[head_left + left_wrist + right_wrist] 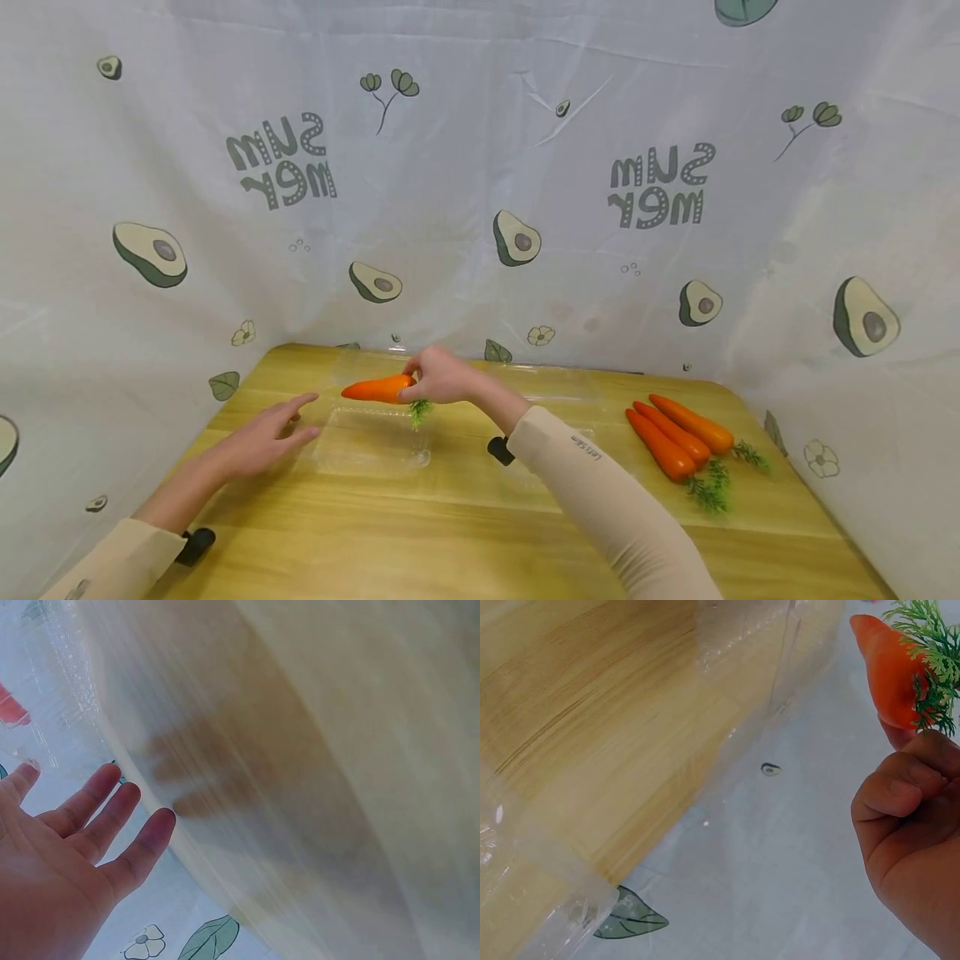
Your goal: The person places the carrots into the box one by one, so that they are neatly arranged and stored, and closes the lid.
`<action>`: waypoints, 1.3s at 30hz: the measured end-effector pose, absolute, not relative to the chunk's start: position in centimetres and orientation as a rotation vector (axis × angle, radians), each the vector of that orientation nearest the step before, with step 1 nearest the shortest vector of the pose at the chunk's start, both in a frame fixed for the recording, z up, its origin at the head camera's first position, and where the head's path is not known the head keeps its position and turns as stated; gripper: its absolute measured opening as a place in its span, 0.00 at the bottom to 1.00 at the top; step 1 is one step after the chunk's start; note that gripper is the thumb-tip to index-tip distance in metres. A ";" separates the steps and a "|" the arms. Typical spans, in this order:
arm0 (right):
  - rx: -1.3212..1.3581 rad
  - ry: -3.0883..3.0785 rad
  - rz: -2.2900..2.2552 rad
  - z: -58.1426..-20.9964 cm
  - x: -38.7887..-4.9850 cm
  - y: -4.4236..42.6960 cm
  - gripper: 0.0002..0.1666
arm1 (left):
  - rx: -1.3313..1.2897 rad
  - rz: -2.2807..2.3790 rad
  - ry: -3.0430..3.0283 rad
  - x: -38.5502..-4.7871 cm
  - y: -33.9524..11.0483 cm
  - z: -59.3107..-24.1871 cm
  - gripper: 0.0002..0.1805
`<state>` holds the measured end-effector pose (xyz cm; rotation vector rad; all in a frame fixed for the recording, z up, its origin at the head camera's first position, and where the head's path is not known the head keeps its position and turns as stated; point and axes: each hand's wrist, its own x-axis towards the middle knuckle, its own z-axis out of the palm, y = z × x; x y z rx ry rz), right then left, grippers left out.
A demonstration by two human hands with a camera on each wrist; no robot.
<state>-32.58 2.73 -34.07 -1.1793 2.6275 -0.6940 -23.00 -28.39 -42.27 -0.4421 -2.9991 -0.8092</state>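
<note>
My right hand (442, 377) grips an orange carrot (375, 389) by its thick end, with green leaves hanging below. The carrot's tip points left, above a clear plastic container (371, 462) on the table. In the right wrist view the curled fingers of the right hand (919, 817) hold the carrot (889, 671) near its leafy end. My left hand (262, 442) hovers at the container's left side, fingers spread and holding nothing. The left wrist view shows the palm of the left hand (82, 847) with its fingers apart.
Three more carrots (678, 437) with green tops lie together on the right of the wooden table (360, 546). A second clear container (555, 383) stands behind the right forearm, partly hidden. A white curtain (450, 192) with avocado prints closes off the back and sides.
</note>
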 end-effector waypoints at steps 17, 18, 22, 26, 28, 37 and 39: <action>-1.198 2.675 -0.529 -35.0 -32.3 1.1 0.20 | -0.423 -0.855 -3.005 -22.4 -28.7 -42.3 0.40; -1.198 2.675 -0.522 -35.0 -32.3 1.0 0.20 | -0.422 -0.856 -3.006 -22.3 -28.7 -42.3 0.40; -1.205 2.691 -0.464 -35.3 -32.2 0.7 0.20 | -0.430 -0.861 -3.005 -22.3 -28.6 -42.2 0.39; -1.220 2.718 -0.376 -35.9 -32.4 0.4 0.19 | -0.434 -0.860 -3.006 -22.5 -28.6 -42.3 0.39; -1.231 2.731 -0.326 -36.1 -32.4 0.2 0.19 | -0.437 -0.860 -3.006 -22.6 -28.5 -42.3 0.39; -1.220 2.769 -0.201 -36.4 -32.3 -0.5 0.18 | -0.443 -0.874 -2.994 -22.8 -28.3 -42.3 0.39; -1.220 2.774 -0.172 -36.4 -32.3 -0.6 0.18 | -0.442 -0.877 -2.992 -22.8 -28.3 -42.3 0.39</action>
